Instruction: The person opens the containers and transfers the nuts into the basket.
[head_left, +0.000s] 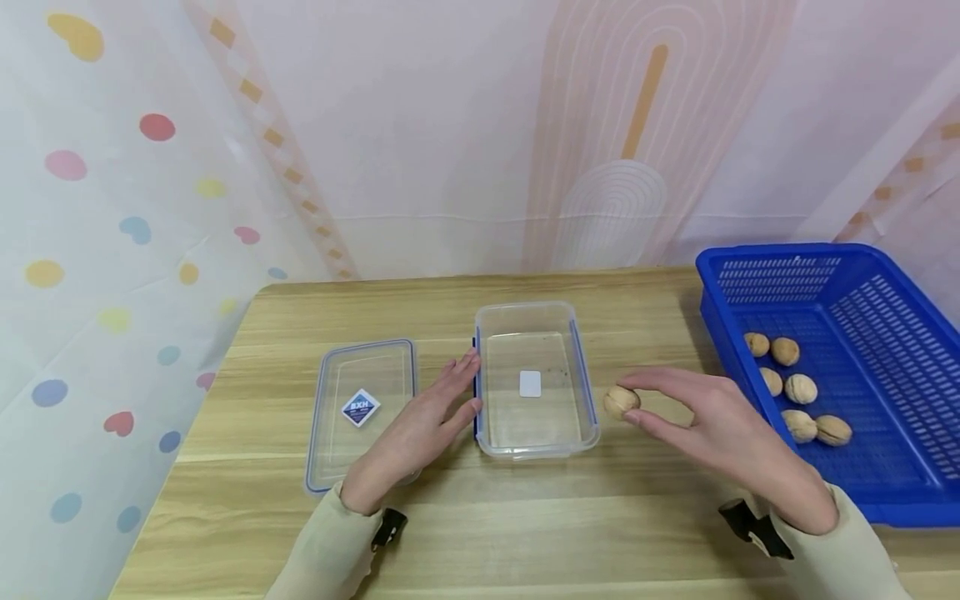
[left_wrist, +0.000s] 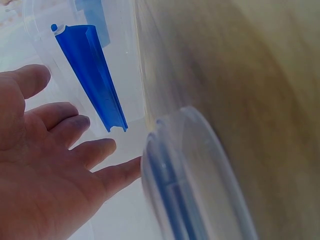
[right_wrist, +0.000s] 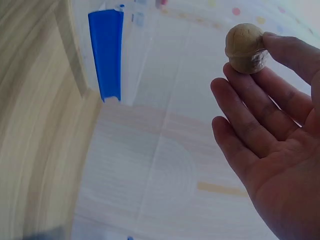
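A clear plastic food container (head_left: 534,379) stands without its lid in the middle of the wooden table, a small white label in its base. My left hand (head_left: 420,429) is at the container's left side, fingers relaxed and fingertips by the blue clip (left_wrist: 90,70); whether they touch it I cannot tell. Between thumb and fingertips my right hand (head_left: 712,421) pinches a walnut (head_left: 621,402), just right of the container. In the right wrist view the walnut (right_wrist: 245,48) shows above the spread lower fingers. Several more walnuts (head_left: 801,389) lie in the blue basket (head_left: 885,417).
The container's lid (head_left: 330,450), clear with a blue seal and a diamond sticker, lies flat on the table (head_left: 510,533) left of the container, partly under my left wrist. The blue basket stands at the right. A patterned curtain (head_left: 435,150) hangs behind the table.
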